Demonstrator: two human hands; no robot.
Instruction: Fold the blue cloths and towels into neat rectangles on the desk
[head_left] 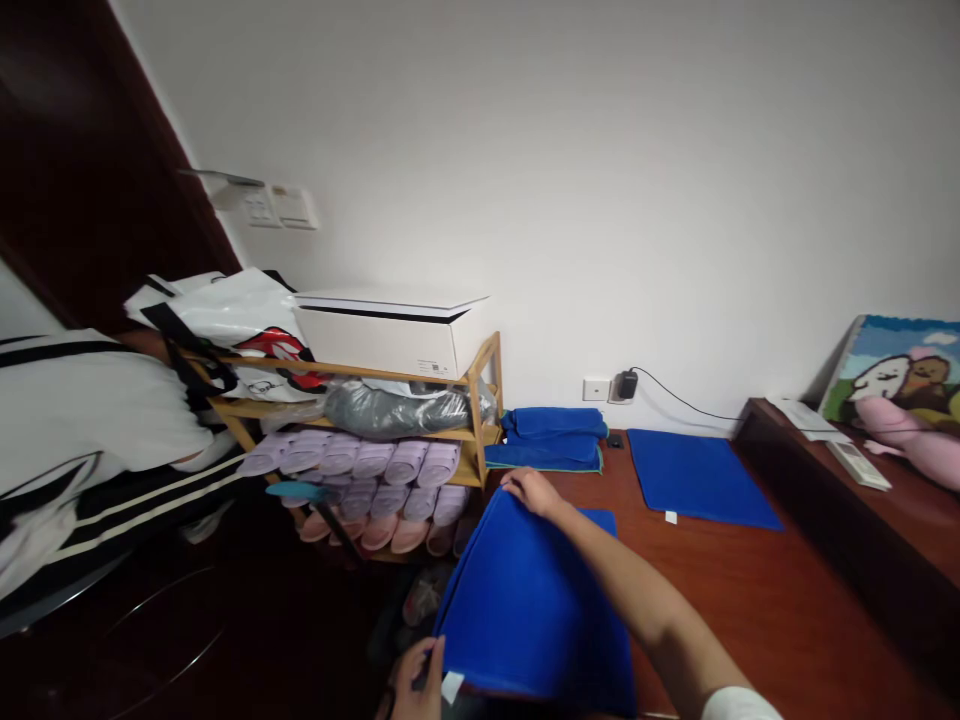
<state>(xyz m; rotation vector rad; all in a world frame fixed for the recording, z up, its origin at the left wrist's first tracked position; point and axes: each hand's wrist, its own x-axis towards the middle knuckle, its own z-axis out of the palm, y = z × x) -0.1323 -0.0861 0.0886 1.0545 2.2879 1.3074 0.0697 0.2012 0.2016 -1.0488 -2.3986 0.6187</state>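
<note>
A folded blue towel (525, 590) with a small white tag lies partly on the wooden table, its left side raised off the surface. My right hand (534, 493) pinches its far left corner. At the near left corner, beside the tag, my left hand (420, 680) grips the edge between thumb and fingers. Another blue towel (697, 478) lies flat and folded farther right, its own tag showing at the front. Behind my right hand, several folded blue towels (555, 438) with greenish edging are stacked against the wall.
A wooden rack (480, 420) on the left holds a white box (382, 335), a printed bag and several slippers (409, 462). Another person (90, 420) sits at far left. A raised ledge (825, 520) on the right carries a remote (859, 465) and a pink plush toy (907, 430).
</note>
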